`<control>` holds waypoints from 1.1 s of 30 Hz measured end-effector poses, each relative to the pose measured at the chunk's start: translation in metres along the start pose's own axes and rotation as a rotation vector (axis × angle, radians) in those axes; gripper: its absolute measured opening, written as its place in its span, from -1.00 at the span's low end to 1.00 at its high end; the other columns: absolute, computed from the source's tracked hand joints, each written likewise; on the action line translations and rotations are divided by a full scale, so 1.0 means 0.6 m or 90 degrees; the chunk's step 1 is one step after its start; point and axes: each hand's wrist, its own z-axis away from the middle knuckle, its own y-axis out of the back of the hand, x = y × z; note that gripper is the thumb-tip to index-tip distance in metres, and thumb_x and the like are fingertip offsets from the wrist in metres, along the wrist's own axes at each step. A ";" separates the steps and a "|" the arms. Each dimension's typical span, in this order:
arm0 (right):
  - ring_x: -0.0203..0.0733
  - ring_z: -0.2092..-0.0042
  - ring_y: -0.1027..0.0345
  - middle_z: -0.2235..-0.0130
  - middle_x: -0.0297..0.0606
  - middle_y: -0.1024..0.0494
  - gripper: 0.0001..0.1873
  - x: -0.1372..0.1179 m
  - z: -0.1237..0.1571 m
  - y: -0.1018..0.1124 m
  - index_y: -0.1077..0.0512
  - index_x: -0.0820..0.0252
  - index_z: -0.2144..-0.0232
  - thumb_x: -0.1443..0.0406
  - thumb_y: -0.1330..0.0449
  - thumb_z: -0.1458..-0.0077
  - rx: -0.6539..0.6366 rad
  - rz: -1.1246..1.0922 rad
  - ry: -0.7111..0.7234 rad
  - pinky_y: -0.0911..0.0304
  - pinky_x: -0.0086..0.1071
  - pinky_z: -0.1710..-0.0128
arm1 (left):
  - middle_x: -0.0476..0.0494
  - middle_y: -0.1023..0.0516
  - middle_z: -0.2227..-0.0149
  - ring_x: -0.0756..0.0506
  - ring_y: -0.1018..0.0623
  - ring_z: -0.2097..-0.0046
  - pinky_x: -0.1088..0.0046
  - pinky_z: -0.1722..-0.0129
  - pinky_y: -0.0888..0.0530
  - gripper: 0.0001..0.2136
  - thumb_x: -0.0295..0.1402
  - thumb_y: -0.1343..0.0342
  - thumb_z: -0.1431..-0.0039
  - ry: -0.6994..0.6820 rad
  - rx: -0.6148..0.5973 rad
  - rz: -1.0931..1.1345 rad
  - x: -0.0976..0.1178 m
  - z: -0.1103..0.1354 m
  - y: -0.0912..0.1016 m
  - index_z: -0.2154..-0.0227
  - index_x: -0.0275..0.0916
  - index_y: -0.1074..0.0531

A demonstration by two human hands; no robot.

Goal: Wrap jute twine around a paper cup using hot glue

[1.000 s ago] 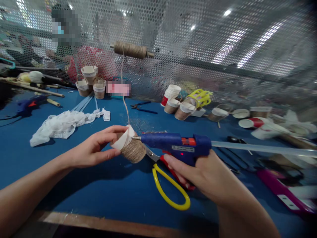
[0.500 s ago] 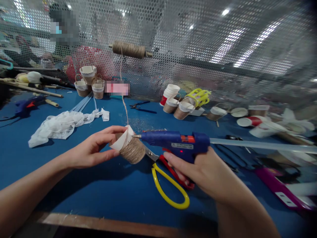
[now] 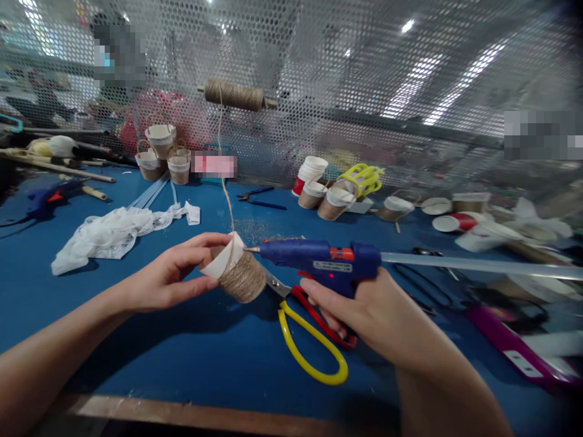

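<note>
A small paper cup (image 3: 242,279), wound with brown twine over its lower part and white near the rim, is tilted in my left hand (image 3: 175,273). My fingers and thumb pinch it at the rim. From the cup a strand of twine (image 3: 226,194) rises to a twine spool (image 3: 234,95) on a stick at the mesh. My right hand (image 3: 359,309) is wrapped round the handle of a blue hot glue gun (image 3: 296,252). Its metal tip is at the cup's white upper part, and a long clear glue stick (image 3: 478,266) sticks out behind. Scissors (image 3: 337,376) with one yellow and one red handle lie below.
Finished-looking twine cups (image 3: 160,141) and white lace (image 3: 104,233) are at the left, beside a second glue gun (image 3: 52,197). Pliers (image 3: 264,200) lie near the mesh panel (image 3: 273,36). More cups (image 3: 334,203) and a purple power strip (image 3: 505,349) are at the right.
The view has shifted slightly. Both hands, the cup and the glue gun keep nearly the same positions, with the tip still at the cup's upper part.
</note>
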 end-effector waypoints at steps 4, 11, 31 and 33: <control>-0.36 0.69 -0.19 0.77 -0.40 -0.29 -0.56 -0.001 0.002 -0.001 -0.15 0.09 0.80 0.15 -0.03 -0.06 0.017 0.003 -0.010 -0.20 -0.44 0.58 | -0.19 -0.22 -0.09 -0.11 -0.28 -0.10 0.38 -0.08 -0.22 -0.88 -0.50 0.00 -0.13 0.001 0.005 0.001 -0.001 -0.002 -0.001 0.51 -0.29 -0.25; -0.38 0.69 -0.13 0.76 -0.40 -0.26 -0.56 -0.007 0.008 -0.013 -0.17 0.12 0.78 0.10 -0.06 -0.02 -0.026 -0.098 -0.103 -0.17 -0.49 0.68 | -0.24 -0.22 -0.09 -0.14 -0.28 -0.10 0.33 -0.09 -0.22 -0.94 -0.49 0.00 -0.13 -0.003 -0.009 -0.008 -0.004 -0.002 -0.001 0.42 -0.32 -0.34; -0.35 0.69 -0.18 0.77 -0.38 -0.29 -0.56 0.007 -0.007 0.001 -0.19 0.14 0.80 0.08 -0.11 0.03 0.010 -0.085 -0.102 -0.19 -0.44 0.62 | -0.24 -0.24 -0.08 -0.14 -0.30 -0.08 0.30 -0.07 -0.24 -0.87 -0.48 0.00 -0.13 -0.011 0.015 -0.013 0.000 -0.004 -0.002 0.52 -0.29 -0.25; -0.36 0.69 -0.18 0.76 -0.42 -0.28 -0.62 0.013 -0.015 0.002 -0.25 0.16 0.74 0.11 -0.13 0.03 0.006 -0.134 -0.100 -0.19 -0.45 0.60 | -0.23 -0.24 -0.08 -0.13 -0.30 -0.08 0.33 -0.07 -0.23 -0.86 -0.48 0.00 -0.13 -0.012 0.015 -0.017 0.000 -0.003 -0.002 0.52 -0.29 -0.23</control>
